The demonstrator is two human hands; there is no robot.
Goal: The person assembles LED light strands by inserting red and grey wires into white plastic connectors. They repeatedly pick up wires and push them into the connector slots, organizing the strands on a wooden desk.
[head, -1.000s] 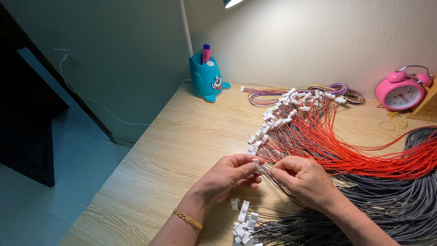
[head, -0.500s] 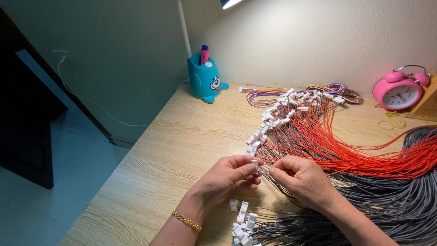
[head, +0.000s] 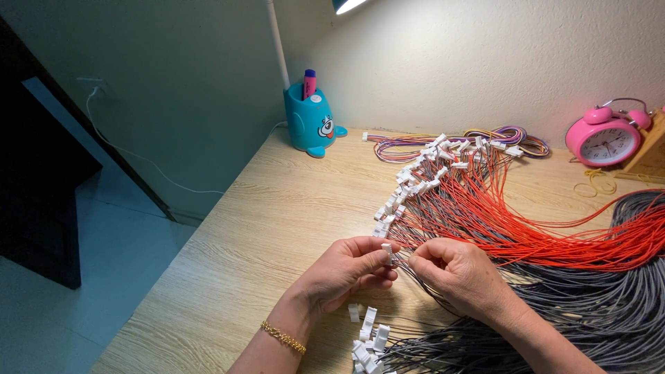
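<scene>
White plastic connector housings (head: 368, 339), loose, heaped at the near edge of the wooden desk (head: 263, 235), just below the hands. Left hand (head: 344, 270): gold bracelet at the wrist, fingers pinched shut on one small white connector (head: 386, 247). Right hand (head: 460, 273): fingertips closed on thin wire ends, touching that connector. Grey wire bundle (head: 596, 312) under and right of the right hand. Red wire bundle (head: 526, 225) beyond, fanned out, tipped with a row of white connectors (head: 415, 176). Multicoloured wire bundle (head: 485, 138) near the wall. Teal pen holder (head: 308, 121) far left; pink alarm clock (head: 606, 138) far right.
</scene>
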